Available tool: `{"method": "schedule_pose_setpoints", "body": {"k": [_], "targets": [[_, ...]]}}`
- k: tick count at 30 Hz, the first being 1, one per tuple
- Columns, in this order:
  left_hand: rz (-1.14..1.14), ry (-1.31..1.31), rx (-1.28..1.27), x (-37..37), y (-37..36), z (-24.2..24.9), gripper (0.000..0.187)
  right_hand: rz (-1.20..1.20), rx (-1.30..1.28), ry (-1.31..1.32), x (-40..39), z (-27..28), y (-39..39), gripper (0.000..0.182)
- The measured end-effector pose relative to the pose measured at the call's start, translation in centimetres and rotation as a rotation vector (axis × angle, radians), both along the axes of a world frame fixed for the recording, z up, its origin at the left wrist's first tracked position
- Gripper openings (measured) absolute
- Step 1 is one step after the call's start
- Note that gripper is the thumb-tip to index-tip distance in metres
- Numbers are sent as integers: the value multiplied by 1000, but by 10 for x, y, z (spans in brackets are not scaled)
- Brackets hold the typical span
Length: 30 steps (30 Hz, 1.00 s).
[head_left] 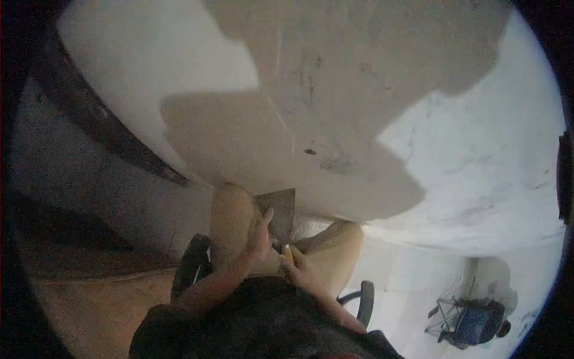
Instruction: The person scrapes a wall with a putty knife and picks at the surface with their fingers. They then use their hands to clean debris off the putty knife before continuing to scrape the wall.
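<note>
Between my knees, a flat grey rectangular sheet [282, 210] stands close to the pale wall. My left hand [259, 236] grips its left edge, the thumb lying up along its face and the other fingers mostly hidden. In my right hand [294, 268] is a small tool with a yellow handle [289, 255] and a pale tip, close to the sheet's lower end. The fingers are wrapped around that handle. The image is too grainy to tell what kind of tool it is.
My bent knees [232, 206] flank the sheet, and dark chair armrests [192, 263] show at both sides. Ahead rises a pale wall [472, 149] with shadows and dark marks. A dark band [113, 119] curves along the left. Lower right stands a blue, chair-like object [472, 326] with thin legs.
</note>
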<state>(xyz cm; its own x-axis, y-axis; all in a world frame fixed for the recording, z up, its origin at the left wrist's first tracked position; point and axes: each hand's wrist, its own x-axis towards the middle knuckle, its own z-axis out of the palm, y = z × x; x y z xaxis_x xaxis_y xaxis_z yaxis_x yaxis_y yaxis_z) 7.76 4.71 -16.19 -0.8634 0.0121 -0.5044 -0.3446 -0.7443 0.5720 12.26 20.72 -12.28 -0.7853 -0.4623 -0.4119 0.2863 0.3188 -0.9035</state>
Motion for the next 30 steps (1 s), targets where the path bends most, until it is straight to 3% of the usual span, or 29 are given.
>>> {"method": "schedule_pose_setpoints", "body": {"k": [2, 3, 6, 7, 9, 11, 12, 14, 15, 17, 20, 24, 27, 30], "targets": [[-75, 77, -17, 5, -6, 11, 53, -80, -200, -161, 1, 8, -3, 30], [22, 6, -28, 4, 0, 49, 42, -118, -350, -274, 0, 18, -7, 28], [54, 146, -101, 9, -1, 39, 40, -137, -580, -361, 0, 36, -6, 38], [110, 177, -246, 12, 2, 35, 40, -159, -714, -403, 2, 35, -6, 36], [221, 244, -539, 11, 2, 35, 40, -109, -643, -296, -2, 34, -8, 36], [406, 350, -773, 2, -1, 66, 41, -46, -507, -202, -9, 67, -14, 35], [503, 385, -898, -3, -2, 87, 43, -76, -595, -196, -15, 76, -20, 34], [603, 823, -1275, -19, -31, 112, 46, -136, -760, -193, -21, 89, -29, 33], [629, 1009, -1475, -23, -46, 121, 48, -180, -663, -155, -24, 98, -32, 38], [466, 1192, -2002, -25, -80, 138, 49, -137, -802, -20, -42, 112, -37, 38], [679, 1591, -2268, -58, -87, 176, 42, -187, -995, 15, -53, 132, -56, 41], [504, 1710, -2155, -66, -72, 222, 37, -221, -905, 202, -61, 150, -75, 54], [287, 1715, -2108, -70, -71, 245, 38, -166, -993, 241, -60, 152, -88, 60], [308, 1593, -2055, -77, -73, 242, 34, -162, -1022, 273, -64, 144, -92, 60]]}}
